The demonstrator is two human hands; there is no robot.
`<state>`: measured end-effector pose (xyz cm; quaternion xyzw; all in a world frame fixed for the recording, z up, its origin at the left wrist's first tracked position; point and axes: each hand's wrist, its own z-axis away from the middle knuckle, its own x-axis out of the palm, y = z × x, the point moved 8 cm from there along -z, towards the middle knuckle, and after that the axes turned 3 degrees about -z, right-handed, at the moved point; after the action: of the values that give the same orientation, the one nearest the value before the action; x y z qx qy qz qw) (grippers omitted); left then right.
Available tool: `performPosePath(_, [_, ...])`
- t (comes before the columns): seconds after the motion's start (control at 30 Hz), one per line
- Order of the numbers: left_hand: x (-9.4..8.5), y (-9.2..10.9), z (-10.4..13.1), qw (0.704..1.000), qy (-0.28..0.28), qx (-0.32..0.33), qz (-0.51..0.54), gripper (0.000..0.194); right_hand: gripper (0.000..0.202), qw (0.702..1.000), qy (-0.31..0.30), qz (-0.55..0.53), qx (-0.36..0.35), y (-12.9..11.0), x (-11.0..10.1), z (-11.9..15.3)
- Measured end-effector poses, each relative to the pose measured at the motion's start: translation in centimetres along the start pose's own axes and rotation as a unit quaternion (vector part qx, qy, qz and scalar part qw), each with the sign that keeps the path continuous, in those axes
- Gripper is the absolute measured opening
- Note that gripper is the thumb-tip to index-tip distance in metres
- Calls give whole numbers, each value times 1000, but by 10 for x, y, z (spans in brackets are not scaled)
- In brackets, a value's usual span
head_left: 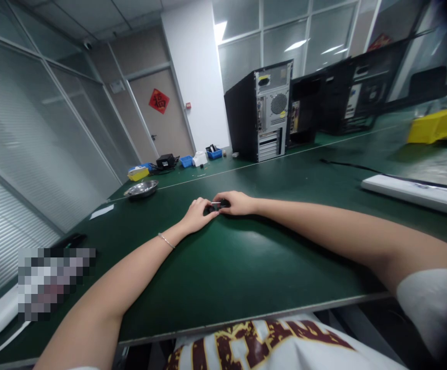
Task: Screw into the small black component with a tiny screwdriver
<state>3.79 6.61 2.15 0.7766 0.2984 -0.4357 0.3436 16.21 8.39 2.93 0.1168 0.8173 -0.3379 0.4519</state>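
Over the middle of the dark green table, my left hand point(196, 216) and my right hand point(241, 202) meet almost fingertip to fingertip. My left fingers are closed on a small black piece point(208, 209). A second small black piece point(224, 203) is pinched in my right hand. Between them runs a thin, light-coloured strip point(216, 203), possibly metal, which seems to bridge the two. Fingers cover much of these pieces, so their kind and whether they are one object cannot be made out.
A metal bowl point(142, 189) lies left, with small blue bins point(186, 161) and a black box point(166, 161) behind. Computer cases point(273, 113) stand at the back. A white power strip point(416, 192) and yellow bin point(437, 126) are right. The table edge point(254, 317) is near my body.
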Motion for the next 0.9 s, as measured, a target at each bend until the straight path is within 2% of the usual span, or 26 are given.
performPosePath(0.2, [-3,-18,-3,986,41,-24,159,38,47,999,32,-36,-12,4,-1,1])
performPosePath(0.3, [-2,-25,-5,963,53,-38,262,42,50,993,78,-79,-49,0,-7,3])
performPosePath(0.4, [2,-24,-5,941,42,-50,331,46,52,984,119,-106,-85,-7,-13,5])
performPosePath(0.57, [1,-16,-3,938,31,-42,342,51,53,979,149,-99,-99,-15,-19,9])
performPosePath(0.9, [1,-12,-2,945,19,-27,325,50,56,983,133,-81,-94,-16,-14,9])
